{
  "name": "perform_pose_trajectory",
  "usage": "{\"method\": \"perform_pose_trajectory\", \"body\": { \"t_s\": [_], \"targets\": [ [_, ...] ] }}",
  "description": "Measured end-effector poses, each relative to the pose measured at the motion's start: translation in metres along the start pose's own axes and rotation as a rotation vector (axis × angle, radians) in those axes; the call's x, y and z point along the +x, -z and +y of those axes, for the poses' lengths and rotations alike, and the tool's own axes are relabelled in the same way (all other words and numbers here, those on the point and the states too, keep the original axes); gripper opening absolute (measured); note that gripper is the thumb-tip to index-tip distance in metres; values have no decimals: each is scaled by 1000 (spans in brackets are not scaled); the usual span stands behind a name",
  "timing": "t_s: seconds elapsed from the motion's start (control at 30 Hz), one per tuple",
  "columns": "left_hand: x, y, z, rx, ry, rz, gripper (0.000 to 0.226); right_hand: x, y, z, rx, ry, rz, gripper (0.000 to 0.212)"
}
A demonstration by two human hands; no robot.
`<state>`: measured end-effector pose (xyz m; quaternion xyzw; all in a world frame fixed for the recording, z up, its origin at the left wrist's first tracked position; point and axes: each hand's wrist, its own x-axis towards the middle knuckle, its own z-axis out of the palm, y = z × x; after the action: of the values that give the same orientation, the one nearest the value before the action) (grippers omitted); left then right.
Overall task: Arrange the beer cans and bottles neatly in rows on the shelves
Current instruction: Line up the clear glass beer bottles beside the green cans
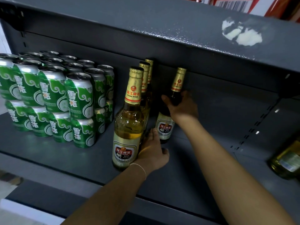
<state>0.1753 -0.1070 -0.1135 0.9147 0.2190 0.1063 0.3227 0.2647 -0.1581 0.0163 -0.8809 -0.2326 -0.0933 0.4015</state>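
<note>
Head view: right hand (181, 108) round bottle (168, 114).

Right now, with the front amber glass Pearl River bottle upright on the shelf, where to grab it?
Grip the front amber glass Pearl River bottle at the shoulder below the gold foil neck, from the front-right. Green cans crowd its left, bottles stand behind, and the upper shelf blocks a top approach.

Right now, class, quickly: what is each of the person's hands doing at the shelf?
Left hand: open, fingers resting against the front beer bottle.
Right hand: gripping the shoulder of the separate beer bottle.
</note>
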Motion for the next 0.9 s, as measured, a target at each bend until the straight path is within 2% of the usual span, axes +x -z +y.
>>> {"method": "perform_pose_trajectory", "body": {
  "t_s": [0.2,0.33,0.57,0.73,0.77,0.87,0.9],
  "targets": [
    [-4,1,5,13,3,12,86,-4,3,2,-18,12,-36,68],
    [-9,7,10,0,-18,83,81,-6,9,7,-30,14,-56,55],
    [-27,25,38,-70,-181,200,58,-6,40,35,2,-7,68,52],
    [-29,23,77,-193,-342,217,57,-15,83,63,-45,-33,190,38],
    [-27,21,87,-186,-382,225,56,-17,94,70,-29,-44,205,39],
    [-20,14,121,-170,-455,223,48,-20,126,98,8,-76,255,58],
    [-18,11,134,-168,-472,223,44,-21,138,108,-29,-81,268,55]
  ]
}}
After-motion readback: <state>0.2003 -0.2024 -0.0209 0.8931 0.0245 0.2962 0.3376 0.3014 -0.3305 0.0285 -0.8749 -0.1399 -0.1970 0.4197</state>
